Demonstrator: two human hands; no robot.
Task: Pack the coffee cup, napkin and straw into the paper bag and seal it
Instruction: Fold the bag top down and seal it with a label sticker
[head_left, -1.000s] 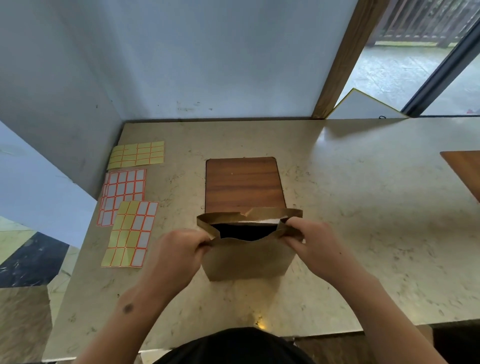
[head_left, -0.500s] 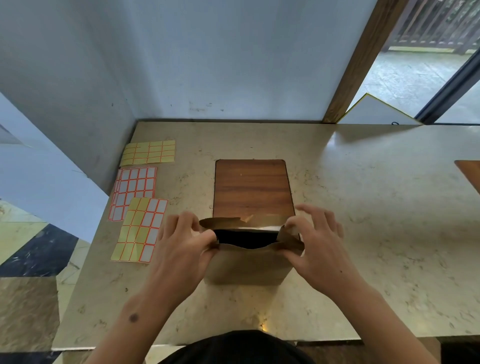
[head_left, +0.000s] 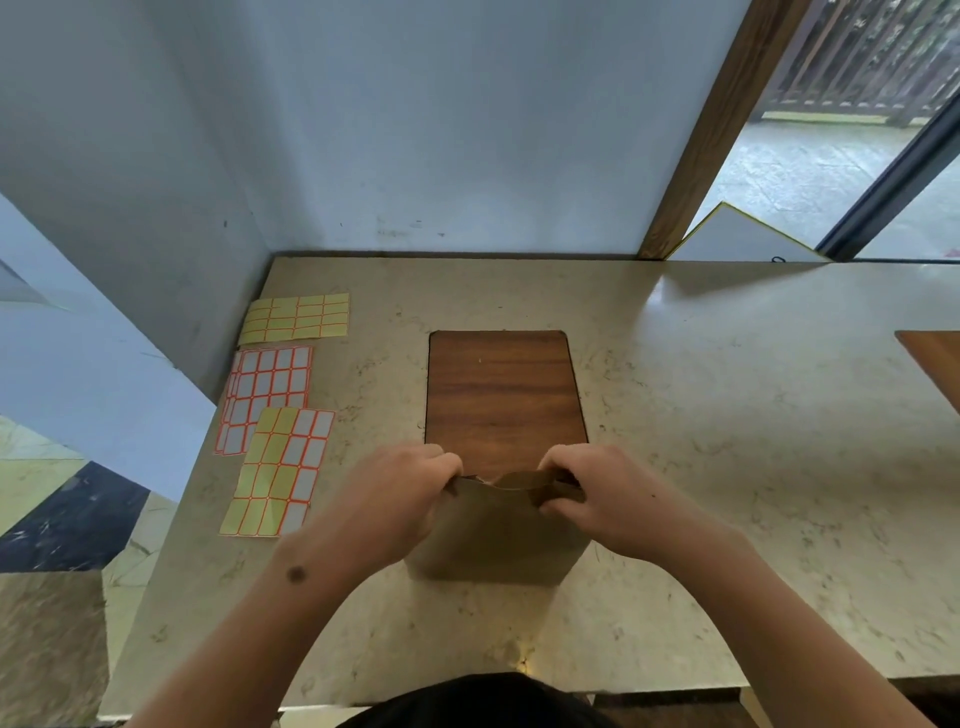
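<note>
A brown paper bag (head_left: 498, 540) stands upright on the stone counter, just in front of me. Its top edges are pressed together into a wavy, nearly closed seam. My left hand (head_left: 400, 493) pinches the top of the bag at its left end. My right hand (head_left: 597, 493) pinches the top at its right end, fingers curled over the paper. The coffee cup, napkin and straw are not visible; the inside of the bag is hidden.
A dark wooden board (head_left: 504, 395) is set into the counter (head_left: 727, 467) right behind the bag. Three sheets of sticker labels (head_left: 280, 415) lie at the left. Walls close off the back and left. A second wooden panel (head_left: 935, 358) shows at the right edge.
The bag's mouth was open with a dark interior showing; both hands have pressed the top edges together so the opening is now closed. The camera view has shifted slightly.
</note>
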